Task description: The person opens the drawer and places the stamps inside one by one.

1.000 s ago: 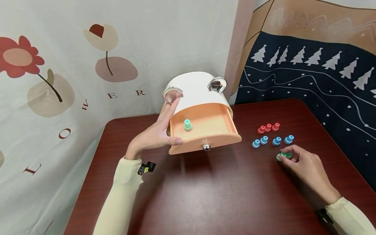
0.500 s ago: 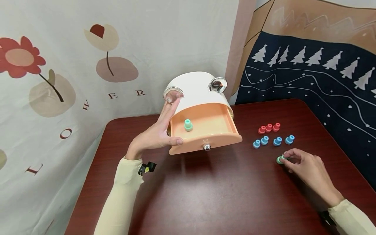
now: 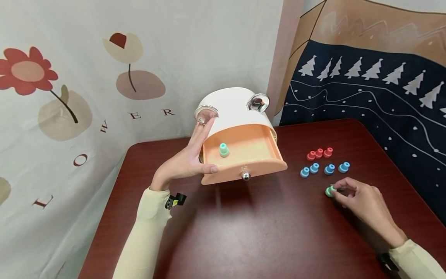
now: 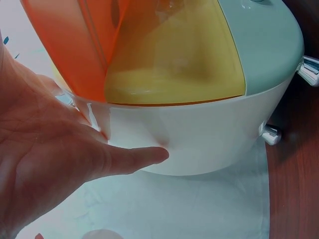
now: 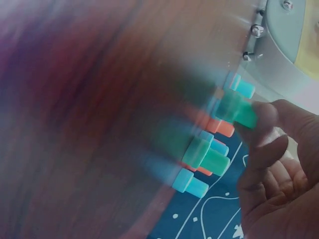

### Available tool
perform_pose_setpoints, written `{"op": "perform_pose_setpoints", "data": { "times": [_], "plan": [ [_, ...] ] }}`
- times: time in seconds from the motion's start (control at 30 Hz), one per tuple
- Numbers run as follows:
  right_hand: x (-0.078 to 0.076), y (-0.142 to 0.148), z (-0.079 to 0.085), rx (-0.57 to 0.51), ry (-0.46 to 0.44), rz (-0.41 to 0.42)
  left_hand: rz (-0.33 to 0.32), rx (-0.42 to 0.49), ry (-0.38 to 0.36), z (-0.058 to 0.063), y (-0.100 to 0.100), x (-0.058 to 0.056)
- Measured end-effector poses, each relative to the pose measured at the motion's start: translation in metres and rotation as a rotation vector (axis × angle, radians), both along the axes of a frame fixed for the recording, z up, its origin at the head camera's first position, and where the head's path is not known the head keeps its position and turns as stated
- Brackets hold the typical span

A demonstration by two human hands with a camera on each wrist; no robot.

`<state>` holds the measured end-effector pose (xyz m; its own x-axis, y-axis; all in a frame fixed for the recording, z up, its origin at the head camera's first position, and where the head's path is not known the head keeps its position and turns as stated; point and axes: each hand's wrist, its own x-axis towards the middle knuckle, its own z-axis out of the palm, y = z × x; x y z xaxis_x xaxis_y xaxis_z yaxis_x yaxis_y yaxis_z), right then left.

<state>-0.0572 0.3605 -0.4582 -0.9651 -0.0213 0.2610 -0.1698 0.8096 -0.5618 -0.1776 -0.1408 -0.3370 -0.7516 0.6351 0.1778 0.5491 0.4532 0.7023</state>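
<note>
In the head view my left hand (image 3: 184, 164) lies along the left side of a white box with a pulled-out peach drawer (image 3: 251, 145). Its thumb touches the drawer front's left end, and its other fingers extend up the side, straight. One mint green peg (image 3: 224, 150) stands inside the drawer. Off to the right, my right hand (image 3: 366, 207) pinches a green peg (image 5: 245, 112) low over the table between thumb and forefinger. The right wrist view shows another green peg (image 5: 207, 157) beside the hand; from the head view the fingers partly cover the green pegs.
Beyond the right hand stand a row of blue pegs (image 3: 329, 169) and a row of red pegs (image 3: 319, 153). The drawer has a silver knob (image 3: 246, 176). Printed curtains (image 3: 209, 46) hang behind the dark red table (image 3: 244, 232).
My right hand has shifted slightly left and nearer, with green between its fingertips. The left hand stays on the box, and the drawer has not moved.
</note>
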Motion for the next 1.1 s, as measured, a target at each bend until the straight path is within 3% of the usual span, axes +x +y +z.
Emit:
{"op": "perform_pose_setpoints", "data": {
  "times": [0.37, 0.93, 1.1],
  "plan": [
    [-0.006, -0.021, 0.013, -0.193, 0.018, -0.034, 0.011, -0.004, -0.015, 0.000, -0.003, 0.000],
    [-0.019, -0.053, 0.046, -0.277, 0.120, -0.012, 0.003, 0.008, 0.010, 0.002, -0.002, 0.001],
    [-0.021, -0.066, 0.052, -0.325, 0.151, -0.014, 0.001, 0.004, -0.015, 0.002, -0.001, 0.002]
  ]
}}
